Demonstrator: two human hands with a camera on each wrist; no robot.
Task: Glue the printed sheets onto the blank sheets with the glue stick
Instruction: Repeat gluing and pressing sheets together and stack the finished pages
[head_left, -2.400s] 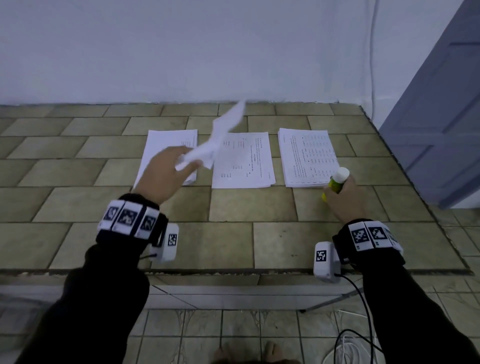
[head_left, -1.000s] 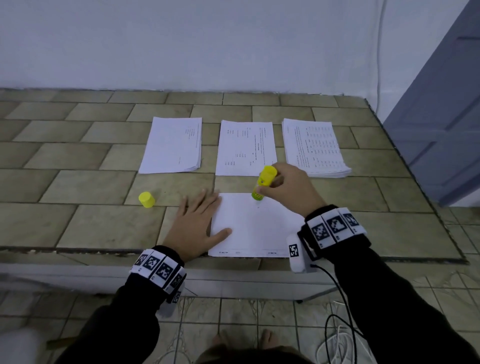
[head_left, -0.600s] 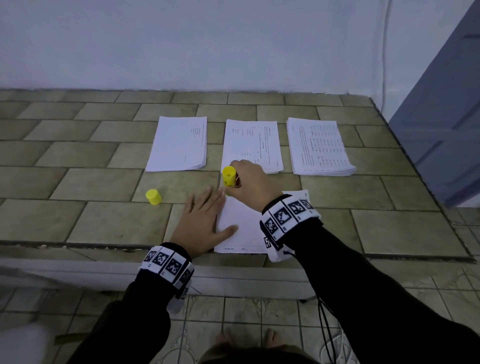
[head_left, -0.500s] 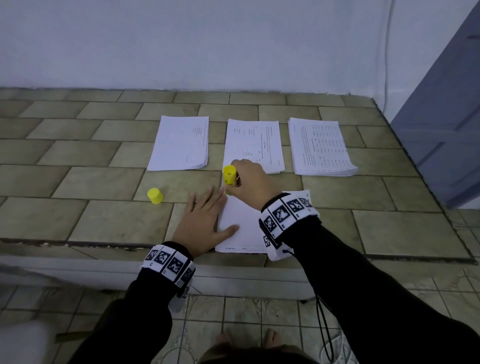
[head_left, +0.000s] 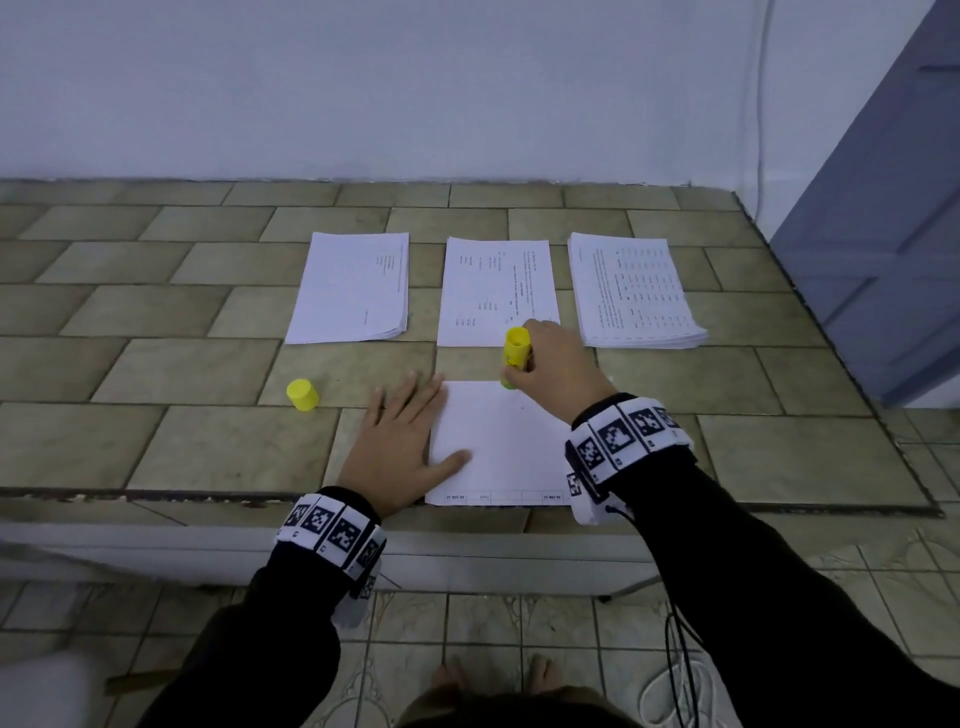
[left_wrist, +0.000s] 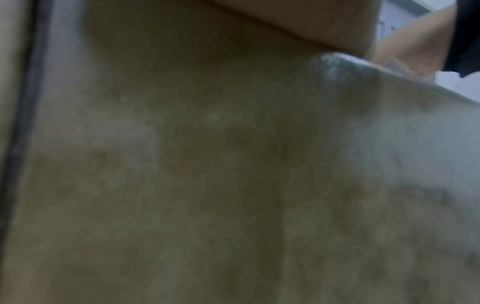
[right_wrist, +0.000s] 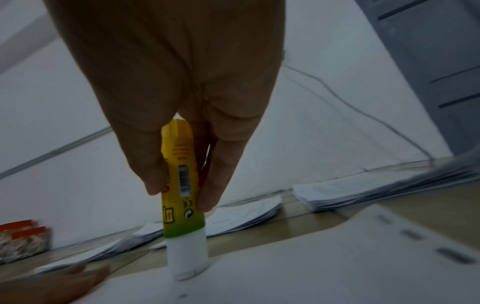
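Observation:
A white sheet (head_left: 498, 447) lies face down at the counter's front edge, faint print showing through along its near side. My right hand (head_left: 550, 374) grips the yellow glue stick (head_left: 516, 358) upright, its white tip (right_wrist: 187, 257) pressed on the sheet's far edge near the middle. My left hand (head_left: 405, 447) lies flat with straight fingers on the sheet's left edge, thumb on the paper. The glue's yellow cap (head_left: 302, 395) stands on the tiles to the left. Three paper stacks sit behind: left stack (head_left: 350, 288), middle stack (head_left: 496, 291), right stack (head_left: 631, 288).
The tiled counter (head_left: 156, 364) ends at a worn front edge (head_left: 156, 493) and meets a white wall behind. A blue-grey door (head_left: 883, 234) stands at the right. Packets with orange tops (right_wrist: 20, 236) show at the far left in the right wrist view. The left wrist view shows only blurred tile.
My right hand has slid the glue stick along the sheet's far edge, left to the corner and back toward the middle. The left hand stayed pressing the sheet.

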